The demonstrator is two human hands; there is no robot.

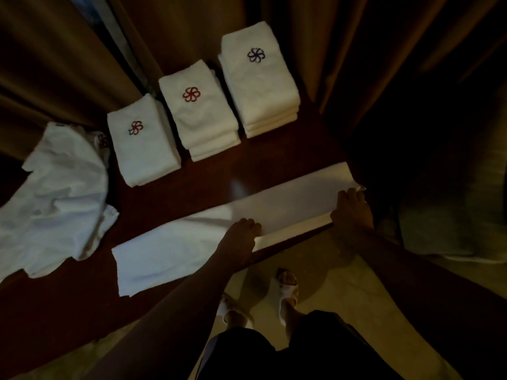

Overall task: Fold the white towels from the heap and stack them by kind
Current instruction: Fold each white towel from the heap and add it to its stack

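Step in hand: a long white towel is laid lengthwise along the near edge of the dark table, already narrowed to a strip, and a crosswise fold appears to come next.
Left hand: placed on the towel's near edge about midway; the fingers look curled over the edge, so the grip is judged to be closed on the cloth, though the dim light leaves this uncertain.
Right hand: set on the towel's right end, fingers bent over the end corner, the cloth seemingly pinched there.
Heap: unfolded white towels are left bunched at the table's left end, apart from the strip.
Stacks: three folded piles are lined up at the back, a left pile and middle pile with reddish flower emblems, and a right pile with a dark purple emblem.
Doing it well: the right end should be carried over to the left end with edges matched, the midpoint held down as a hinge, and the layers smoothed flat.
Risk: the near edge overhangs slightly, so slipping off is possible.
Placement: the emblem must be checked before a pile is chosen; none is visible on the strip.
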